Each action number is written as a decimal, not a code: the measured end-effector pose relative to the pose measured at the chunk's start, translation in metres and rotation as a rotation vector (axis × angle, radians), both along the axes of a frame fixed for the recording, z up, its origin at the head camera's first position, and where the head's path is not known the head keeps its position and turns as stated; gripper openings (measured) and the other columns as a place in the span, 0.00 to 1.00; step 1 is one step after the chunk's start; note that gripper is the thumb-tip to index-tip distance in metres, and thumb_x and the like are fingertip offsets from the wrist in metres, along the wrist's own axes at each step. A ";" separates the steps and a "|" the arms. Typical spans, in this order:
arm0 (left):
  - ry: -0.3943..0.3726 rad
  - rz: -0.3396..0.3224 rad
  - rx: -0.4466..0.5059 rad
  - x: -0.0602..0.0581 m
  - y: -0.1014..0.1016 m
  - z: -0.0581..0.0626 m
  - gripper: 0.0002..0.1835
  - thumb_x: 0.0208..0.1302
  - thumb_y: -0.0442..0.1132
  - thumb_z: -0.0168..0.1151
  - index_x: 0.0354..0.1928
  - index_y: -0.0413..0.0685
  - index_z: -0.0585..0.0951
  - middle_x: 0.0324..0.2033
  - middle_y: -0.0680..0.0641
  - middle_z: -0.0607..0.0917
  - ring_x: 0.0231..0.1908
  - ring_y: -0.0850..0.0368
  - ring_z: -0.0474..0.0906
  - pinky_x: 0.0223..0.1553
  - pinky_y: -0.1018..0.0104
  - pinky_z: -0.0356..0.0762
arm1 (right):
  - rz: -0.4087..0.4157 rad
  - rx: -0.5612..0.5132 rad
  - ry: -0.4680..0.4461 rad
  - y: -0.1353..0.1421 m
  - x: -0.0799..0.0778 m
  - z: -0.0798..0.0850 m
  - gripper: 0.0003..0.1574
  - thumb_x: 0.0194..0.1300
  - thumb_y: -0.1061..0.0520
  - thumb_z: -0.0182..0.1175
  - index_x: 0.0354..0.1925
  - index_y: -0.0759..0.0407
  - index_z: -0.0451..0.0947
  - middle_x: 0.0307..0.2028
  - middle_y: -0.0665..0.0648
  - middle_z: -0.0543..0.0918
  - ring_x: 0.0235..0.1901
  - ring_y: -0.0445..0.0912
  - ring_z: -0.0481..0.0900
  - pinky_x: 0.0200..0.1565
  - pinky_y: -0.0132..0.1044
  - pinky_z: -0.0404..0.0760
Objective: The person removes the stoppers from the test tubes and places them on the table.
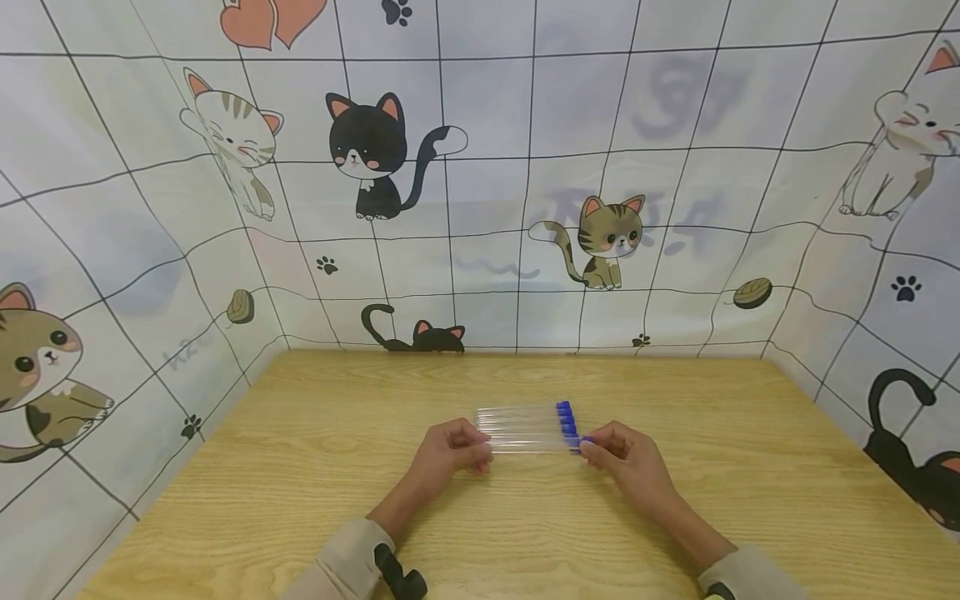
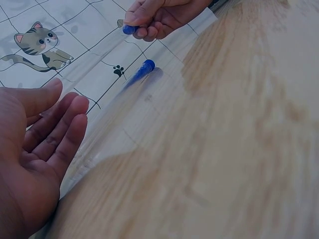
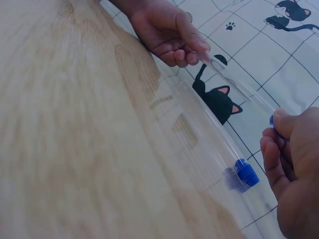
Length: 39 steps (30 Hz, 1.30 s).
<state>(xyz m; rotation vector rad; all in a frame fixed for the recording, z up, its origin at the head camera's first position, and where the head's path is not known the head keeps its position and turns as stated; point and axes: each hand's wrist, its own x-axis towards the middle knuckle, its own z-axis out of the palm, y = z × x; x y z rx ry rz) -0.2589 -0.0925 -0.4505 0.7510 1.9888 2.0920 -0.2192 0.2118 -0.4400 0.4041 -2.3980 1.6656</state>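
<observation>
Clear thin tube w/ blue cap [image 1: 525, 445], ctr of head frame: L hand [image 1: 452, 447] pinches clear end, R hand [image 1: 628, 460] pinches cap, mostly hidden by fingertips. Blue-capped clear tubes [image 1: 519, 419] just above; exact no. unclear, see-through. Yellowish wood-grain table [image 1: 337, 492]. Beige sleeves [image 1: 341, 562] cut off, btm edge.

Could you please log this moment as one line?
Left hand: pinches clear tube; right hand: pinches its blue cap; other capped tubes: on table
</observation>
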 end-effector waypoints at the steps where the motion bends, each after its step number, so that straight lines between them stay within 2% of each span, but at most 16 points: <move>1: 0.001 -0.004 0.000 0.000 0.000 0.000 0.15 0.61 0.33 0.65 0.43 0.27 0.76 0.30 0.41 0.85 0.28 0.53 0.81 0.34 0.62 0.81 | -0.001 0.002 0.001 0.000 0.000 0.000 0.12 0.64 0.52 0.63 0.39 0.61 0.78 0.30 0.61 0.85 0.30 0.53 0.82 0.32 0.38 0.80; 9: 0.000 -0.007 0.013 0.000 0.000 0.000 0.13 0.61 0.31 0.64 0.42 0.27 0.76 0.31 0.39 0.85 0.28 0.52 0.82 0.35 0.61 0.81 | 0.007 -0.007 -0.005 0.001 -0.001 -0.001 0.12 0.64 0.53 0.63 0.40 0.61 0.78 0.30 0.62 0.84 0.30 0.53 0.82 0.33 0.38 0.81; 18: -0.052 0.042 -0.016 0.001 0.002 0.001 0.12 0.61 0.29 0.64 0.43 0.26 0.76 0.32 0.36 0.84 0.28 0.53 0.81 0.35 0.61 0.81 | -0.032 -0.021 -0.097 -0.002 0.000 0.000 0.18 0.59 0.48 0.68 0.39 0.62 0.80 0.33 0.60 0.86 0.32 0.52 0.83 0.35 0.37 0.81; 30: -0.042 0.032 -0.037 0.002 0.003 0.000 0.11 0.60 0.31 0.65 0.42 0.30 0.78 0.32 0.35 0.84 0.28 0.50 0.82 0.34 0.60 0.81 | -0.060 -0.048 -0.106 -0.004 -0.001 0.002 0.17 0.57 0.50 0.69 0.37 0.63 0.81 0.35 0.57 0.86 0.33 0.51 0.84 0.37 0.37 0.82; 39: -0.025 0.019 -0.029 0.002 0.003 0.000 0.13 0.59 0.30 0.65 0.42 0.26 0.77 0.32 0.34 0.84 0.28 0.51 0.82 0.34 0.60 0.81 | -0.056 -0.068 -0.084 -0.004 -0.001 0.001 0.18 0.57 0.50 0.69 0.37 0.63 0.81 0.37 0.58 0.86 0.34 0.52 0.84 0.37 0.37 0.82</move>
